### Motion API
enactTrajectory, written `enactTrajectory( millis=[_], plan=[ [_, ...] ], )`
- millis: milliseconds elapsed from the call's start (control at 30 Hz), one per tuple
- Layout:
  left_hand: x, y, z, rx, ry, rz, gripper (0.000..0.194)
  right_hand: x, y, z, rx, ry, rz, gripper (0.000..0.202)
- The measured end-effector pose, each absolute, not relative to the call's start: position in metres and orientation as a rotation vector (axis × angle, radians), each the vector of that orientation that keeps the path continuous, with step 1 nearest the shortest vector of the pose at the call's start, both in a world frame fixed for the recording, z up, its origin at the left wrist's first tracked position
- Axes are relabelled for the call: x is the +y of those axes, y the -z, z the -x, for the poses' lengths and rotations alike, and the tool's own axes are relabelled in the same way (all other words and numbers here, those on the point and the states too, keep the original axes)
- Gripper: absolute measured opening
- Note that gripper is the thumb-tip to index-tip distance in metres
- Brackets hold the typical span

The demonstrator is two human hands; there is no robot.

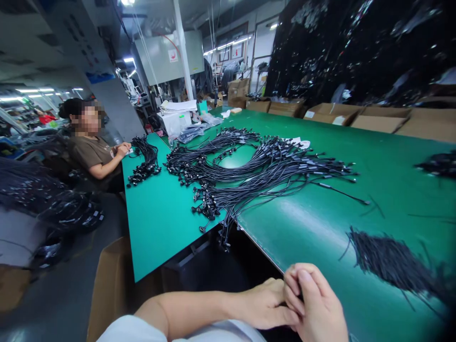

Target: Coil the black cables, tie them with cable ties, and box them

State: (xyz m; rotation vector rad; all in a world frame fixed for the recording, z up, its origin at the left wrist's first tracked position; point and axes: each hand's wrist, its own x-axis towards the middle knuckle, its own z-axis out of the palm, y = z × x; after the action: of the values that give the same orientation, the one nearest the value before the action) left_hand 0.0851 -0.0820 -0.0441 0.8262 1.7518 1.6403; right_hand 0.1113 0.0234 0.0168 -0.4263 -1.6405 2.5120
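Observation:
My left hand (269,304) and my right hand (317,301) meet at the table's near edge, fingers curled and pressed together. A small dark bit shows between them; what they hold is mostly hidden. To the right of my hands lies a loose pile of thin black strips, like cable ties (392,261). Ahead, a large heap of black cables (249,185) with small connectors at their ends spreads across the green table (302,228). Several connector ends hang over the table's edge.
A co-worker (94,147) sits at the left behind a smaller cable bundle (146,161). Cardboard boxes (331,114) line the far edge. Another black bundle (440,164) lies far right. An open carton (110,285) stands below, near my left arm. A gap separates two table sections.

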Motion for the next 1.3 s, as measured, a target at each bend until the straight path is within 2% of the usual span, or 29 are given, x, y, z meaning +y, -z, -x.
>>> enactTrajectory(
  millis=[67, 133, 333, 500, 600, 767, 967, 1067, 1133, 1233, 1300],
  plan=[
    [-0.08, 0.039, -0.087, 1.623, -1.622, -0.859, 0.078, 0.028, -0.022, -0.11, -1.556, -2.594, 0.477, 0.038],
    [-0.078, 0.036, -0.092, 1.499, -1.586, -0.803, 0.086, 0.031, -0.025, -0.108, -1.509, -2.66, 0.515, 0.042],
    [-0.077, 0.037, -0.099, 1.199, -1.801, -0.47, 0.067, 0.043, -0.014, -0.098, -1.468, -2.799, 0.666, 0.042],
    [-0.075, 0.053, -0.09, 1.084, -1.81, -0.284, 0.063, 0.046, -0.004, -0.097, -1.387, -2.814, 0.704, 0.039],
    [-0.076, 0.055, -0.084, 1.272, -1.595, -0.335, 0.05, 0.042, 0.005, -0.102, -1.417, -2.722, 0.614, 0.042],
    [-0.06, 0.047, -0.087, 1.87, -1.096, -0.827, 0.03, 0.054, 0.026, -0.119, -1.47, -2.455, 0.607, 0.043],
    [-0.028, 0.067, -0.101, 1.953, -1.068, -1.111, 0.04, 0.079, 0.042, -0.137, -1.265, -2.384, 0.702, 0.043],
    [-0.021, 0.073, -0.091, 1.935, -1.127, -0.995, 0.045, 0.101, 0.041, -0.129, -1.466, -2.355, 0.577, 0.041],
    [-0.021, 0.07, -0.083, 1.846, -1.279, -0.759, 0.05, 0.13, 0.035, -0.121, -1.899, -2.017, 0.499, 0.036],
    [-0.028, 0.06, -0.07, 1.635, -1.584, -0.369, 0.052, 0.196, 0.028, -0.106, -2.494, -0.972, 0.731, 0.022],
    [-0.035, 0.052, -0.063, 1.541, -1.733, -0.195, 0.051, 0.239, 0.029, -0.092, -2.6, -0.651, 0.875, 0.019]
  ],
)
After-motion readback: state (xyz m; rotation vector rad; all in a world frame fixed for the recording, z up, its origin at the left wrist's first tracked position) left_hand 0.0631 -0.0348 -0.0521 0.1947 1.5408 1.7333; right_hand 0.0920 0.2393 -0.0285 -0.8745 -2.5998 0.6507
